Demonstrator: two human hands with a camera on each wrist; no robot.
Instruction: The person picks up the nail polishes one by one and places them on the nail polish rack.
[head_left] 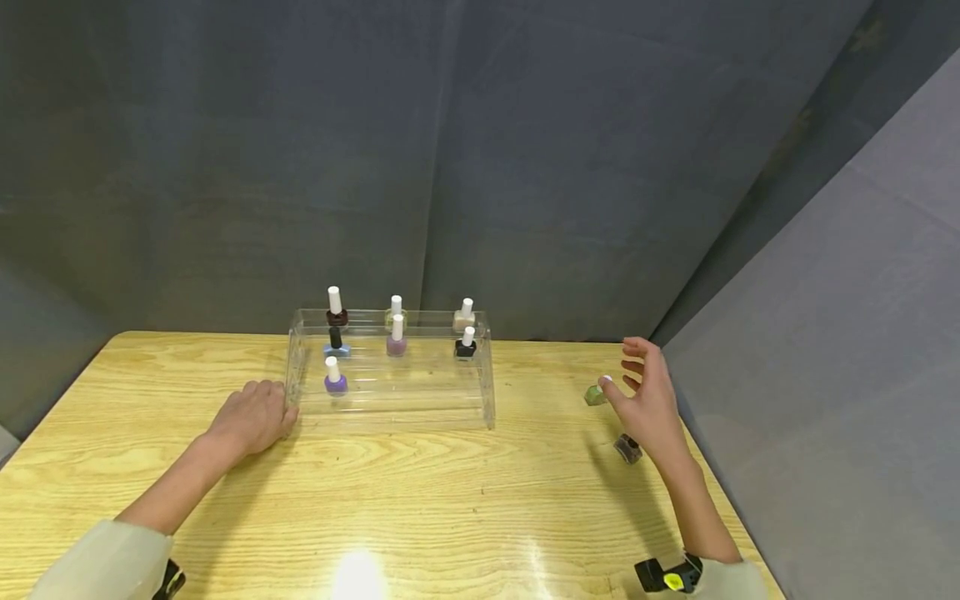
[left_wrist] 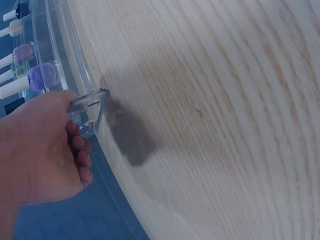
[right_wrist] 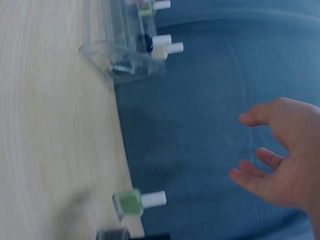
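Observation:
A clear stepped acrylic rack (head_left: 486,383) stands toward the back of the table. My left hand (head_left: 253,417) grips its left side panel, thumb on top and fingers curled, as the left wrist view shows. On the rack are several nail polish bottles, among them a purple one (head_left: 336,385) at the lower left, a mauve one (head_left: 396,343) and a black one (head_left: 465,347). To the right, my right hand (head_left: 651,404) hovers with parted, loosely bent fingers and nothing between them. A green nail polish bottle (right_wrist: 129,202) with a white cap is apart from that hand.
A dark nail polish bottle (head_left: 627,450) lies on the wooden table (head_left: 420,500), near the right forearm. Behind the table hangs a dark grey cloth (head_left: 360,167), and a lighter grey panel (head_left: 840,350) borders the right side.

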